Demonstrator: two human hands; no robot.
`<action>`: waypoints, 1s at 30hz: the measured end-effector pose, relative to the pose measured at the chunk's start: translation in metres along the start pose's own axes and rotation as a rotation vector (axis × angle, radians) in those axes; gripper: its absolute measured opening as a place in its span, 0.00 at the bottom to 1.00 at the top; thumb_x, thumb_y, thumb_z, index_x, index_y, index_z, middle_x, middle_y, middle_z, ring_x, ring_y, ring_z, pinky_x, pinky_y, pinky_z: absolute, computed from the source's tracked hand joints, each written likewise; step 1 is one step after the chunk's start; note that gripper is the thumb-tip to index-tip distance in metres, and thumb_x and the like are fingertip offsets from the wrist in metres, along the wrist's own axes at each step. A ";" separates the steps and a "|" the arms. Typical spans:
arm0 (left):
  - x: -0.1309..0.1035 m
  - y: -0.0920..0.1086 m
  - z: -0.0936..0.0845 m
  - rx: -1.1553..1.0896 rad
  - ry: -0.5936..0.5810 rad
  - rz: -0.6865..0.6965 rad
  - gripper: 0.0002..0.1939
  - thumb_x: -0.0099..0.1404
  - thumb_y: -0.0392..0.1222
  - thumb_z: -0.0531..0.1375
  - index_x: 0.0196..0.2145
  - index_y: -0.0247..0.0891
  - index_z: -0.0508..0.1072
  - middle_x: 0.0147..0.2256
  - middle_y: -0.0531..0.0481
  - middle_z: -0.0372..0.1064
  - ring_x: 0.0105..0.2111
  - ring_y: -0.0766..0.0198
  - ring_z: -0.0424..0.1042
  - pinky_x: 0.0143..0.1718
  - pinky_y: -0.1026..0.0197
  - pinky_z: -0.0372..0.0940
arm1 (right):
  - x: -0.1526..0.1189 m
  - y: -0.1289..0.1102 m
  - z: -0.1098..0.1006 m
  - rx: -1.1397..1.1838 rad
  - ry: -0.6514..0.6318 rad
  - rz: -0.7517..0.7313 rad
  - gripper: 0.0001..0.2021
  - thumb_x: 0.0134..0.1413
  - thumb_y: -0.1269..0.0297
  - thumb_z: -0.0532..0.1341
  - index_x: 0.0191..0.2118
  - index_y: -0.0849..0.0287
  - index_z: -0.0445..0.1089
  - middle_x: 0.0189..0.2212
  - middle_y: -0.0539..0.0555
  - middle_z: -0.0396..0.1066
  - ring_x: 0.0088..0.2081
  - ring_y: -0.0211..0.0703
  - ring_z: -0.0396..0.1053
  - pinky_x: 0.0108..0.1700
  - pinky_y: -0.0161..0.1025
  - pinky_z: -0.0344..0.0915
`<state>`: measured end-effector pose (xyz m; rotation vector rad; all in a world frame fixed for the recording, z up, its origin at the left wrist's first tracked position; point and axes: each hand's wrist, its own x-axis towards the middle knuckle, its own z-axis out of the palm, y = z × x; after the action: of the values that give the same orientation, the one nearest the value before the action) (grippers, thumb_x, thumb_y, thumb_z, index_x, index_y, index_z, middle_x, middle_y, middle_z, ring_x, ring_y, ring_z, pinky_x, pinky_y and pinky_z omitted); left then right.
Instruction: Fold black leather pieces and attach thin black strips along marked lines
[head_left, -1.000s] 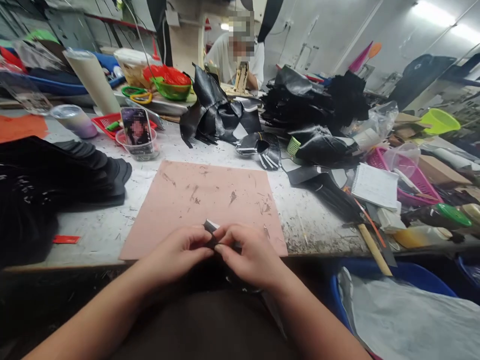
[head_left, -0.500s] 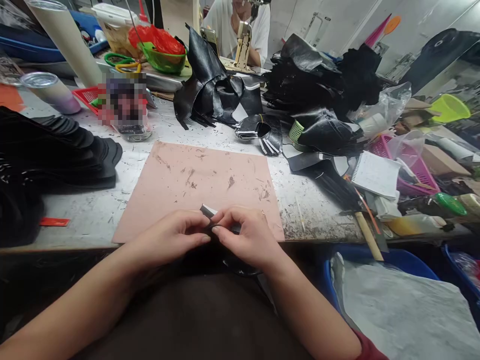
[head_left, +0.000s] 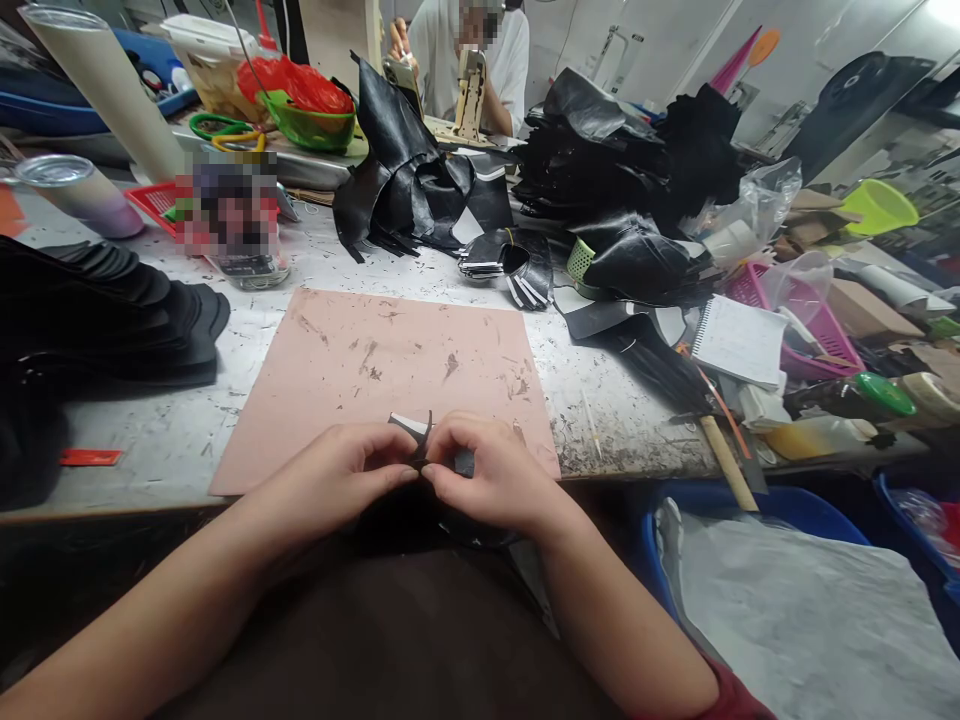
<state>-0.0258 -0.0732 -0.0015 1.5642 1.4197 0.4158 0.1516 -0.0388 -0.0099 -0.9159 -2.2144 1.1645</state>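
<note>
My left hand (head_left: pixel 352 465) and my right hand (head_left: pixel 476 470) meet at the table's front edge, thumbs and forefingers pinched close together. Between them they grip a black leather piece (head_left: pixel 421 437) with a white strip on its upper end. A thin dark end of it sticks up beside my right forefinger. The rest of the leather hangs below my hands, over my lap, mostly in shadow. Beneath and beyond my fingers lies a pink board (head_left: pixel 405 350) with dark scuffs.
Stacked black pieces (head_left: pixel 112 320) stand at left, near a red strip (head_left: pixel 90 457). Black leather parts (head_left: pixel 420 190) lie behind the board. At right are a notebook (head_left: pixel 739 340), a wooden-handled tool (head_left: pixel 727 462) and a blue bin (head_left: pixel 652 540). Someone sits at a sewing machine (head_left: pixel 471 95).
The leather's white-stripped end has shifted slightly left and a thin dark end now stands up beside it. Both hands stay pinched. The view has turned a little; the person opposite has raised a hand.
</note>
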 end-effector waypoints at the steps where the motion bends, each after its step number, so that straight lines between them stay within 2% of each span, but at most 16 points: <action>1: 0.000 0.000 0.001 -0.006 0.015 -0.025 0.11 0.55 0.46 0.53 0.29 0.37 0.70 0.25 0.53 0.67 0.27 0.64 0.65 0.28 0.64 0.59 | 0.000 0.001 0.001 0.012 0.010 0.011 0.05 0.44 0.74 0.59 0.24 0.59 0.63 0.27 0.48 0.66 0.31 0.35 0.65 0.35 0.32 0.61; 7: 0.002 0.000 0.004 0.013 0.042 -0.036 0.11 0.54 0.45 0.54 0.29 0.37 0.71 0.21 0.55 0.64 0.23 0.66 0.62 0.24 0.65 0.57 | 0.001 0.002 0.006 0.041 0.088 0.111 0.04 0.43 0.73 0.60 0.22 0.59 0.65 0.23 0.47 0.67 0.28 0.34 0.65 0.32 0.31 0.60; 12: 0.004 0.002 0.005 0.027 0.066 -0.013 0.11 0.54 0.45 0.53 0.28 0.37 0.71 0.21 0.55 0.64 0.23 0.66 0.62 0.24 0.64 0.57 | 0.000 -0.002 0.008 -0.066 0.165 0.165 0.06 0.42 0.73 0.62 0.20 0.59 0.65 0.21 0.46 0.67 0.26 0.34 0.64 0.30 0.31 0.59; 17: 0.004 0.001 0.005 0.044 0.039 0.009 0.11 0.56 0.45 0.52 0.29 0.38 0.71 0.23 0.54 0.67 0.25 0.64 0.65 0.27 0.63 0.59 | -0.001 -0.004 0.007 -0.159 0.146 0.220 0.07 0.45 0.69 0.62 0.21 0.59 0.64 0.22 0.48 0.67 0.27 0.35 0.64 0.28 0.32 0.57; 20: 0.005 -0.001 0.005 0.092 0.016 0.039 0.11 0.57 0.42 0.51 0.31 0.39 0.72 0.25 0.54 0.69 0.26 0.64 0.66 0.28 0.63 0.59 | -0.001 -0.003 0.008 -0.203 0.140 0.188 0.08 0.48 0.70 0.60 0.22 0.58 0.64 0.23 0.48 0.67 0.27 0.36 0.64 0.29 0.33 0.58; 23: 0.003 0.001 0.003 0.146 0.046 0.073 0.12 0.57 0.38 0.51 0.33 0.40 0.73 0.29 0.53 0.71 0.30 0.63 0.68 0.31 0.64 0.60 | -0.001 -0.001 0.012 -0.228 0.186 0.122 0.07 0.49 0.71 0.58 0.23 0.58 0.62 0.23 0.49 0.66 0.28 0.38 0.64 0.31 0.34 0.59; 27: -0.001 0.009 -0.004 0.176 0.090 0.142 0.13 0.56 0.34 0.50 0.33 0.41 0.73 0.31 0.54 0.72 0.32 0.64 0.69 0.34 0.65 0.60 | 0.002 0.001 0.019 -0.122 0.329 0.081 0.05 0.47 0.69 0.58 0.29 0.57 0.59 0.28 0.50 0.68 0.29 0.39 0.66 0.31 0.36 0.63; 30: -0.006 0.017 -0.010 0.221 0.143 0.179 0.12 0.57 0.35 0.52 0.35 0.42 0.73 0.33 0.53 0.71 0.35 0.63 0.68 0.37 0.64 0.61 | 0.003 0.002 0.026 -0.055 0.467 -0.032 0.07 0.48 0.69 0.57 0.33 0.55 0.57 0.28 0.50 0.68 0.30 0.39 0.69 0.32 0.36 0.66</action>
<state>-0.0253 -0.0720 0.0195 1.8808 1.4787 0.4989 0.1326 -0.0494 -0.0246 -1.0473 -1.8778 0.7789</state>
